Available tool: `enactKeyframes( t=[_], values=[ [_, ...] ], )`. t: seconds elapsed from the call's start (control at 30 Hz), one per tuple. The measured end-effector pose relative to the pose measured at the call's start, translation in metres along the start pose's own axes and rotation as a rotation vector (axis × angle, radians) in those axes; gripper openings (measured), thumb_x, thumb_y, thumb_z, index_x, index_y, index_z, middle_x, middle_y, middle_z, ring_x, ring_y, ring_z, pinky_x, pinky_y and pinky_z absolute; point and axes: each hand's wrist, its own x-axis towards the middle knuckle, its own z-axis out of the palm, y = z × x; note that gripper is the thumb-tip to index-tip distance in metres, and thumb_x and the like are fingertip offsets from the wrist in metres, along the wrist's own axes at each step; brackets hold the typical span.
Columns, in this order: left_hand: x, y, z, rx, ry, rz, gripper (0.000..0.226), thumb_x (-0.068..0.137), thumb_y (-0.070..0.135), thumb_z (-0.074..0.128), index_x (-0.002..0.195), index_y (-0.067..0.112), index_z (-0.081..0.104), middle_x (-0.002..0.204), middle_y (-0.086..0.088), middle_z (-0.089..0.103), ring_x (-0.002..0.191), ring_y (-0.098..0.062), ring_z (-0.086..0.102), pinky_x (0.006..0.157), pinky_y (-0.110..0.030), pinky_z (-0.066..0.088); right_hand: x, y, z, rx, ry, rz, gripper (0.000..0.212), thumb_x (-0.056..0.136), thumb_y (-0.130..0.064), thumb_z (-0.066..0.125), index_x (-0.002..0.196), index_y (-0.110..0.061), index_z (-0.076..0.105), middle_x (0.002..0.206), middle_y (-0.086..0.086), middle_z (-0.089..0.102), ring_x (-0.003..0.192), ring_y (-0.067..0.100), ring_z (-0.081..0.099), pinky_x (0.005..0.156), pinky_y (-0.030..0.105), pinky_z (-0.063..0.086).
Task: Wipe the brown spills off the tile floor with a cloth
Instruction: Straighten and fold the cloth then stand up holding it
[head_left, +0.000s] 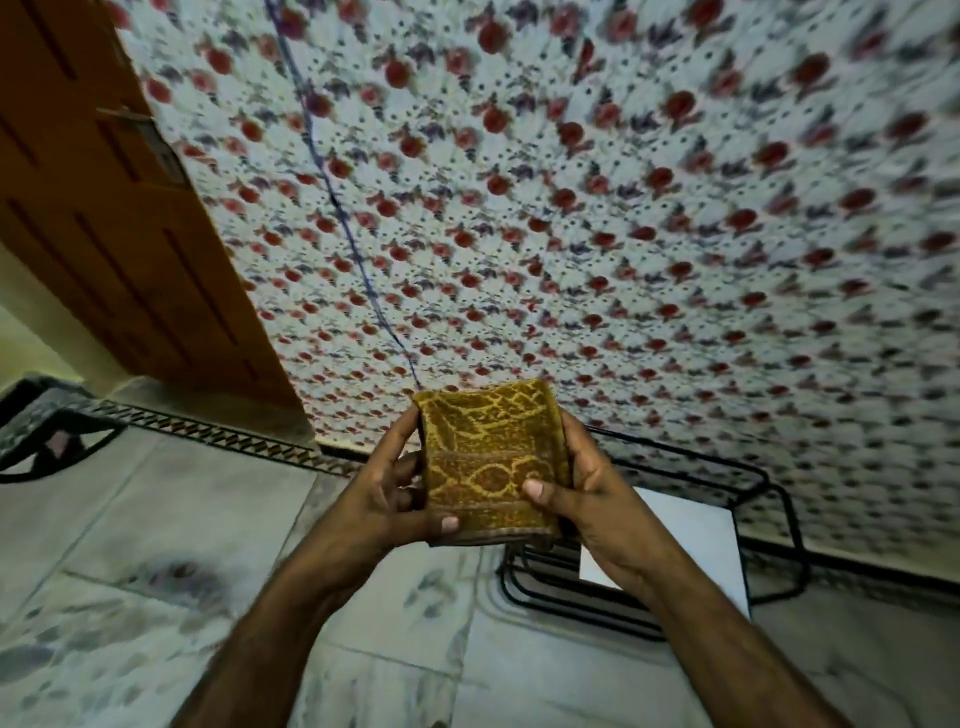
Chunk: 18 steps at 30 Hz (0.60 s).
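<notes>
In front of me: big flower sheet (571, 208), red blooms on white, covers whole wall, blurry. Thin blue string (332, 192) runs down it. My left: orange-brown wood door (104, 208), cream wall (21, 332) beside it. Pale tile floor (156, 519) below, gray blotches. Patterned strip (208, 431) along wall bottom. Dark mat (47, 426) far left. Black wire rack (779, 519) on floor, my right, white board (691, 545) on it. Light dim.

The cloth (488, 467) is thick towelling, its yellow-brown pile rough and matt, with a flatter woven band near the hem. The floor (171, 519) is pale marbled tile, smooth with a dull sheen. The door (104, 208) looks like wood with a smooth, satin orange-brown finish. The curtain (571, 208) is thin printed fabric, matt. The rack (561, 592) is black coated wire. The white sheet (691, 540) looks matt, like paper.
</notes>
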Motion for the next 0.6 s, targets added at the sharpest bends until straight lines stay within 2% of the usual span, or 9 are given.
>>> enactKeyframes(
  t=[0.2, 0.27, 0.33, 0.4, 0.5, 0.6],
  values=[
    [0.046, -0.013, 0.056, 0.017, -0.105, -0.057, 0.107, 0.073, -0.016, 0.076, 0.146, 0.050, 0.033, 0.131, 0.002, 0.068, 0.117, -0.028, 0.067, 0.095, -0.052, 0.056, -0.022, 0.001, -0.064, -0.015, 0.146, -0.009, 0.074, 0.095, 0.008, 0.058, 0.151, -0.036, 0.038, 0.140, -0.004, 0.063, 0.129, 0.020, 0.060, 0.105, 0.046, 0.052],
    [0.063, -0.019, 0.081, 0.021, -0.149, -0.072, 0.107, 0.074, -0.017, 0.073, 0.148, 0.049, 0.032, 0.133, 0.001, 0.067, 0.116, -0.028, 0.067, 0.096, -0.054, 0.055, -0.030, 0.004, -0.091, -0.013, 0.191, -0.006, 0.073, 0.096, 0.008, 0.057, 0.151, -0.036, 0.038, 0.139, -0.001, 0.063, 0.126, 0.021, 0.061, 0.097, 0.042, 0.057],
    [0.080, -0.029, 0.107, 0.026, -0.183, -0.083, 0.110, 0.074, -0.017, 0.074, 0.151, 0.047, 0.029, 0.135, 0.000, 0.065, 0.117, -0.030, 0.067, 0.097, -0.057, 0.054, -0.037, 0.006, -0.121, -0.016, 0.228, -0.008, 0.072, 0.096, 0.009, 0.056, 0.149, -0.037, 0.040, 0.135, -0.001, 0.065, 0.120, 0.019, 0.065, 0.082, 0.034, 0.060],
    [0.097, -0.040, 0.135, 0.016, -0.191, -0.098, 0.111, 0.074, -0.017, 0.074, 0.153, 0.046, 0.027, 0.137, 0.000, 0.064, 0.118, -0.030, 0.067, 0.096, -0.055, 0.055, -0.044, 0.008, -0.153, -0.023, 0.254, 0.006, 0.070, 0.097, 0.008, 0.056, 0.146, -0.041, 0.042, 0.131, -0.006, 0.068, 0.117, 0.017, 0.066, 0.077, 0.033, 0.059],
    [0.119, -0.060, 0.180, 0.007, -0.204, -0.112, 0.111, 0.075, -0.018, 0.073, 0.153, 0.046, 0.028, 0.139, -0.002, 0.062, 0.120, -0.028, 0.065, 0.095, -0.051, 0.056, -0.051, 0.009, -0.206, -0.059, 0.276, 0.050, 0.072, 0.097, 0.007, 0.057, 0.147, -0.043, 0.040, 0.131, -0.010, 0.067, 0.120, 0.018, 0.065, 0.085, 0.046, 0.061],
    [0.140, -0.082, 0.222, -0.009, -0.183, -0.142, 0.110, 0.073, -0.018, 0.074, 0.151, 0.046, 0.030, 0.131, 0.005, 0.068, 0.118, -0.025, 0.067, 0.090, -0.046, 0.059, -0.057, 0.013, -0.255, -0.082, 0.295, 0.072, 0.073, 0.098, 0.007, 0.057, 0.149, -0.041, 0.039, 0.136, -0.007, 0.064, 0.123, 0.019, 0.063, 0.091, 0.050, 0.059]
  ],
)
